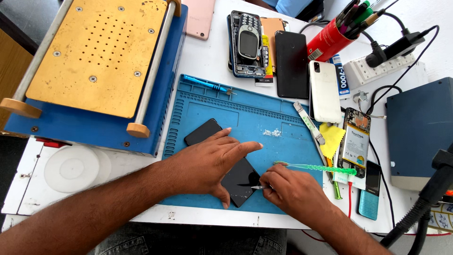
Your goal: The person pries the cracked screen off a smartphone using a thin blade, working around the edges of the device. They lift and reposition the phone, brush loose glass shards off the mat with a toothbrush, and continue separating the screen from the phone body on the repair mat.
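Note:
A black smartphone [204, 132] lies slanted on a blue silicone work mat [283, 151]. My left hand [207, 163] rests flat on top of the phone, fingers spread, pressing it down. My right hand [292, 189] sits at the phone's lower right corner and pinches a thin metal pry tool [258, 187] whose tip touches the phone's edge. A translucent green toothbrush [321, 168] lies just above my right hand. Bits of white debris [272, 133] sit on the mat.
A blue and brass screen separator machine [94, 61] stands at the left. Several phones and phone parts [264, 45], a white phone [324, 92], a battery board [355, 144], a red pen cup [330, 40], a power strip [373, 68] and a dark blue box [420, 127] crowd the back and right.

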Demonstrator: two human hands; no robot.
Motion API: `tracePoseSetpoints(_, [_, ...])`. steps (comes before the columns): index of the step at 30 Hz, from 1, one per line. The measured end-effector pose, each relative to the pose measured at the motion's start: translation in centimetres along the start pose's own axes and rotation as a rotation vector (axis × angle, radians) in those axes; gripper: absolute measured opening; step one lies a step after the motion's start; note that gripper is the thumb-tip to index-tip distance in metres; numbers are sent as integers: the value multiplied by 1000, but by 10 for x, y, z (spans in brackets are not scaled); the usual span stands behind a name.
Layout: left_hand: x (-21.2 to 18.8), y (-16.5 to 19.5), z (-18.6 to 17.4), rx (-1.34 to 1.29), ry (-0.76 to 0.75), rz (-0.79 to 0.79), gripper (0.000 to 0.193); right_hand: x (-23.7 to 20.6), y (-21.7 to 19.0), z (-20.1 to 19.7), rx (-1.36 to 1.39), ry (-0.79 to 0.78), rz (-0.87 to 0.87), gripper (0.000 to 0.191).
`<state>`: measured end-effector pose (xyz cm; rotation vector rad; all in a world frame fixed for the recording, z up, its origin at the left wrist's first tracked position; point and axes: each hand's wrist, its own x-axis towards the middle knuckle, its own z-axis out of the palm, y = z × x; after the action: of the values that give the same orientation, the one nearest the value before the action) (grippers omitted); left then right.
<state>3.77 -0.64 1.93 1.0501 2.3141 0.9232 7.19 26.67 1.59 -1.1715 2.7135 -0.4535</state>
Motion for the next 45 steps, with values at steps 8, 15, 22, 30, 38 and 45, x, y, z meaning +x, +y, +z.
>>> tracePoseSetpoints(8, [-2,0,-1,8,28,52,125,8,6,-11,298,102,527,13])
tracePoseSetpoints(15, [-2,0,-1,83,9,72,129,25,30,-38,277,73,686,20])
tracePoseSetpoints(22, [-7,-7,-3,231,364,260,86,40,46,-42,236,99,597,21])
tracePoseSetpoints(30, [-6,-13,5,326,398,234,52,51,40,-38,46,16,653,29])
tracePoseSetpoints(38, [-2,-6,-1,324,131,153,72,19,9,-45,86,95,610,38])
tracePoseSetpoints(45, [-1,3,-6,317,-64,7,114,-27,-20,-18,179,83,340,30])
